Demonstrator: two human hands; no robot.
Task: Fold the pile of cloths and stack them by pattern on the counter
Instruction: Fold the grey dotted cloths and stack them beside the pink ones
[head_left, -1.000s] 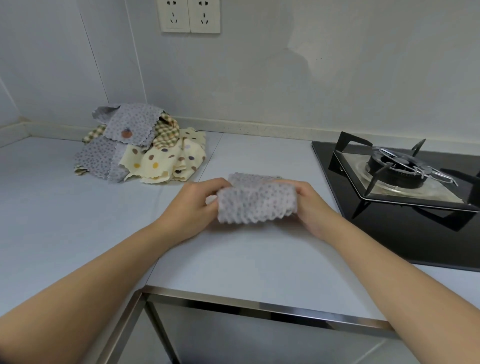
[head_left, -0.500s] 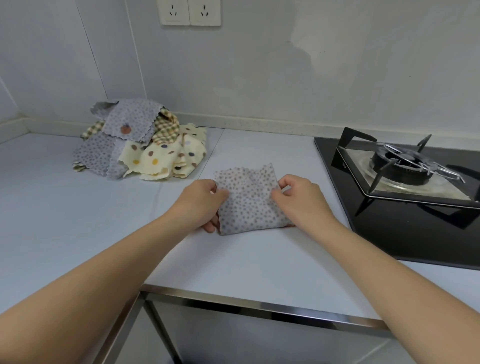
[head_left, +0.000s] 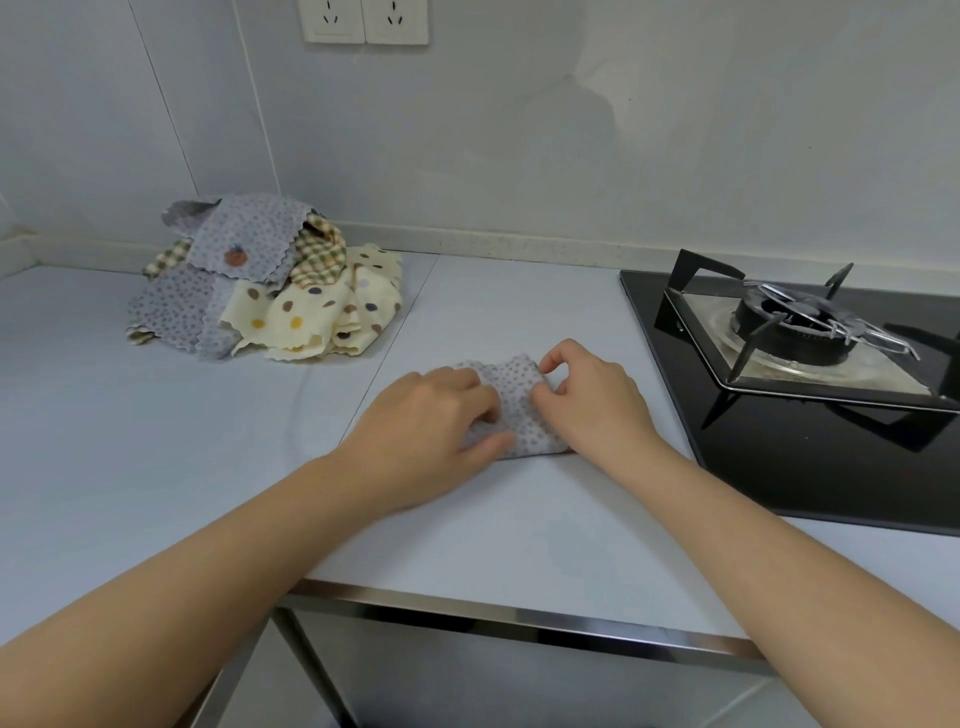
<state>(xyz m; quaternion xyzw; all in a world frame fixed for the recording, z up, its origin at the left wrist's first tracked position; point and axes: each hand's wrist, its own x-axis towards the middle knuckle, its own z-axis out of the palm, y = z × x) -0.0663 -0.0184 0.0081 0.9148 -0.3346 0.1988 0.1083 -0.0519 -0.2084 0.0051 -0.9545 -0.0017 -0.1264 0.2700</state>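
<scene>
One head-worn wide-angle camera is looking forward and down, sitting close above the counter (head_left: 130, 467) and facing the back wall (head_left: 519, 156) with its sockets (head_left: 365, 21).

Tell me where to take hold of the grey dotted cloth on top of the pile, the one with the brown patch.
Pinch the near zigzag hem of the grey dotted cloth, coming from the front. It drapes over the top of the pile and that hem hangs free over the cream spotted cloth, so it should lift off without dragging the checked cloth beside it.
</scene>
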